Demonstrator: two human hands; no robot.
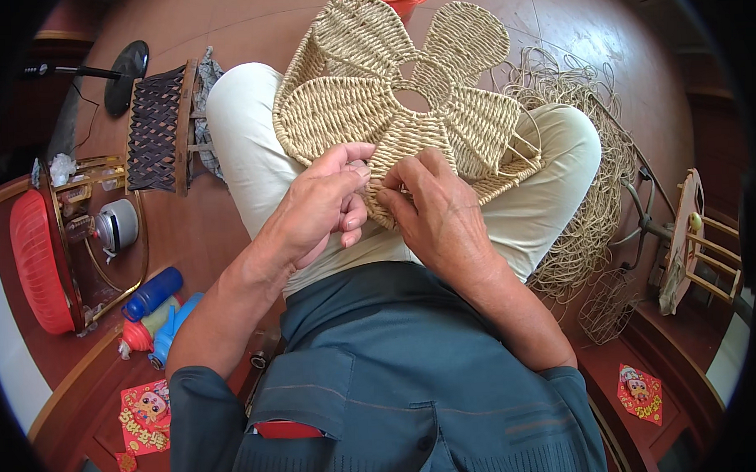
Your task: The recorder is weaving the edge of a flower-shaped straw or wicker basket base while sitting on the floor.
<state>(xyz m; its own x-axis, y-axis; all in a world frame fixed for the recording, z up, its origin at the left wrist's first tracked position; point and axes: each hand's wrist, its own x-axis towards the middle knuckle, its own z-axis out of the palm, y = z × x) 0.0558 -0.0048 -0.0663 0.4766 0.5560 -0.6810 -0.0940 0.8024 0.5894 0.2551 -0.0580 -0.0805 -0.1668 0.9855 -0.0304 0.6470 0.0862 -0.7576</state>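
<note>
A flower-shaped weaving (324, 113) of pale twisted cord, with broad petals round a central hole, rests across the lap. My right hand (435, 213) is closed on the lower petal, fingers bent against its edge. Just left of it, my left hand (318, 201) has thumb and index close together beside that petal, the other fingers curled; whatever may be between them is too small to make out. Loose strands (529, 139) of cord stick out at the right petal.
A tangled cord heap (586, 220) lies right of the legs, near a wooden stool (695, 241). An orange bucket (395, 2) stands beyond. At left are a fan base (127, 74), a woven strip seat (158, 127), a red plastic basket (37, 260), a kettle (119, 224) and bottles (151, 294).
</note>
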